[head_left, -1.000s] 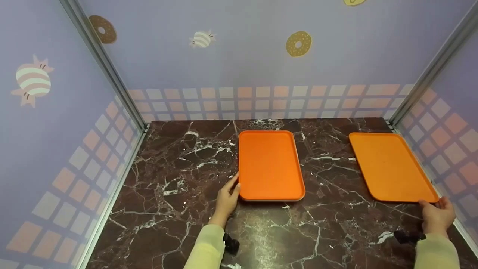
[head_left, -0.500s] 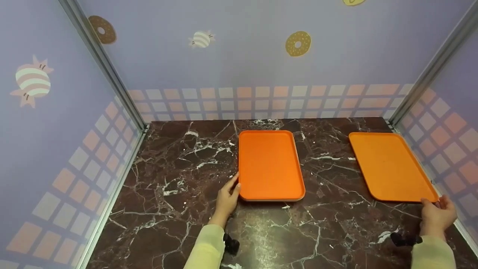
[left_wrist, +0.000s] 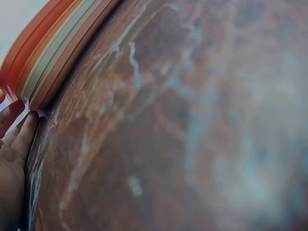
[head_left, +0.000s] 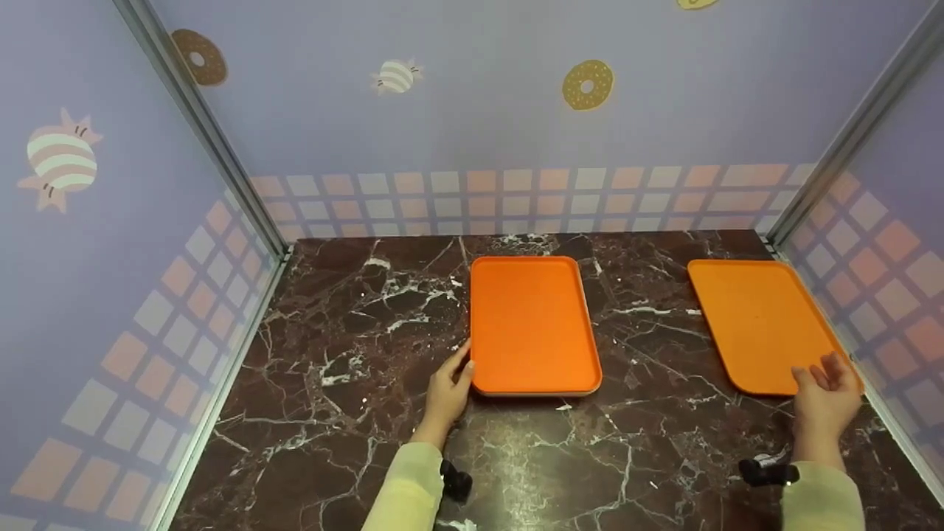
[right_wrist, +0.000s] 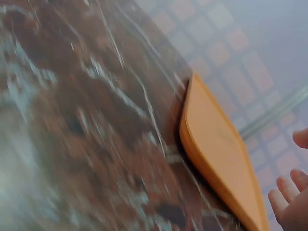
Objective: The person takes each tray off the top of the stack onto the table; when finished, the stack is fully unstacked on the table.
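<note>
A stack of trays with an orange-red one (head_left: 535,324) on top lies at the middle of the table. Several layered rims, orange, pale and brownish (left_wrist: 57,57), show in the left wrist view. My left hand (head_left: 447,394) touches the stack's left edge near its front corner, fingers extended. To the right lies a lighter orange tray (head_left: 767,324). Over that tray's front right corner my right hand (head_left: 827,402) hovers with relaxed fingers and holds nothing. In the right wrist view, the hand (right_wrist: 293,202) is apart from the tray (right_wrist: 221,149).
Dark marbled table (head_left: 354,332) fills the floor of the booth. Patterned walls stand at the back (head_left: 487,125), left and right, with metal strips at the corners. The lighter tray lies close to the right wall (head_left: 885,243).
My right hand has let go of the lighter tray's front corner and moved left and slightly up. Both trays and my left hand have stayed in place.
</note>
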`<state>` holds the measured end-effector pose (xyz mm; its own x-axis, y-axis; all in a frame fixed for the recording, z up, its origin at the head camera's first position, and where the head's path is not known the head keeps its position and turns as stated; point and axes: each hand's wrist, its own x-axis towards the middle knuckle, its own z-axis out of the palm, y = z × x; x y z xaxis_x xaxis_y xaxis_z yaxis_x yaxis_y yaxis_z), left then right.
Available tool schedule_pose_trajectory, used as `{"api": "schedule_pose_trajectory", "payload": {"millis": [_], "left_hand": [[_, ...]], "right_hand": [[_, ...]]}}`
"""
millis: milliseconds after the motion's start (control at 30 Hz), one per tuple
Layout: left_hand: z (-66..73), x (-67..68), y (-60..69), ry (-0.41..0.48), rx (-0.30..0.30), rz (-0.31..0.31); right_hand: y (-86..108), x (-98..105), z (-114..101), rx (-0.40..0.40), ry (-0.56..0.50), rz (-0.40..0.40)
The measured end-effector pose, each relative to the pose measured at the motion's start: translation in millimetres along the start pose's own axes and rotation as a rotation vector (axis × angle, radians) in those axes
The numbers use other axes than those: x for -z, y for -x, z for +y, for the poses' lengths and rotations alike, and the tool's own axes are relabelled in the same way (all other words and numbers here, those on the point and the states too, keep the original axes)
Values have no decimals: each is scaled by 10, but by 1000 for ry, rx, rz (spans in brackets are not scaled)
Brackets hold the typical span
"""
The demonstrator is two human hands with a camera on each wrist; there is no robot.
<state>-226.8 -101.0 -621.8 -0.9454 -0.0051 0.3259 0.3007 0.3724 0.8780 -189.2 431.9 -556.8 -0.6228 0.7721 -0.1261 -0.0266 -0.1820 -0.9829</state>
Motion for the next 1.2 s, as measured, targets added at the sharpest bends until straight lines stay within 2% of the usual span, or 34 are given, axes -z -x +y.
{"api": "schedule_pose_trajectory", "payload": {"millis": [133, 433, 767, 1200], "left_hand": [[2, 4, 1, 1, 4, 3], [-2, 3, -1, 10, 12, 11], [3, 10, 10, 6, 7, -19], [-10, -2, 5, -6, 17, -2]], "right_hand": [[154, -155, 0, 40, -27, -60], [461, -477, 81, -14, -46, -229], [773, -775, 188, -33, 26, -354], [1108, -1116, 309, -39, 186, -519]]}}
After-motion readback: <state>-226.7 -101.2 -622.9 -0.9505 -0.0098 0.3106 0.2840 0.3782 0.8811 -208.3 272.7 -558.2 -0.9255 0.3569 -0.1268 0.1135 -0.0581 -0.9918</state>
